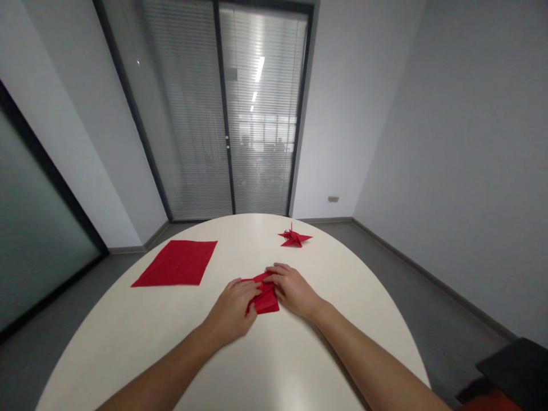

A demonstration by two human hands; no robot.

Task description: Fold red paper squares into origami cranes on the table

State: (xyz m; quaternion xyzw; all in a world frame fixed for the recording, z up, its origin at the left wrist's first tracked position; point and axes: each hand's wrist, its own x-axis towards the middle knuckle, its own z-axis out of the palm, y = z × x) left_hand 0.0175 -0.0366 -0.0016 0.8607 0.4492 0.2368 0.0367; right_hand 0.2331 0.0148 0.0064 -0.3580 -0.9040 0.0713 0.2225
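Nearest the camera, my forearms (158, 368) reach across the table (128, 342) to the folded paper (268, 302), which lies between my hands. My left hand (229, 314) grasps its left side; my right hand (296, 292) grips its right. If my two holds pull unevenly, I judge, layers could slide and the crease skew; pressing too hard might tear it.

Folded piece (268, 302), sheet (177, 264): matt paper; tabletop (282, 365): smooth, glossy.
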